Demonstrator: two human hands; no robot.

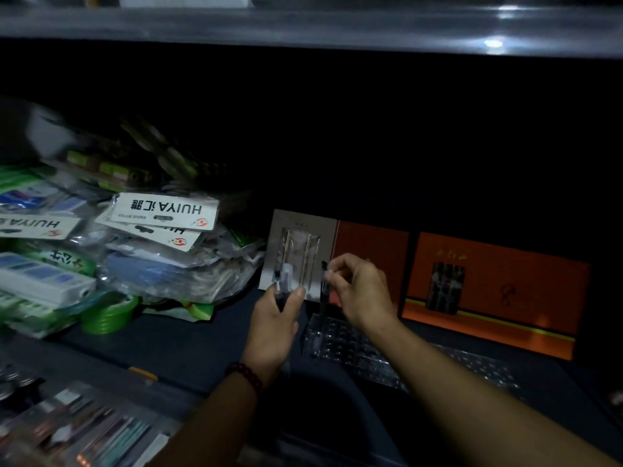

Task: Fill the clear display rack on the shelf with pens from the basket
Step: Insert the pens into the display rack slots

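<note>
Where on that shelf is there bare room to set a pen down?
Bare shelf lies between the green tape roll and the left hand holding pens, in front of the bag pile. A dimmer strip shows right of the clear rack, in front of the orange box. Crowded: the bag pile, and over the rack, where the right hand pinches a pen.

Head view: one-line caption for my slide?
Right hand pinches a black pen upright at the clear display rack; left hand holds more pens beside it.
</note>
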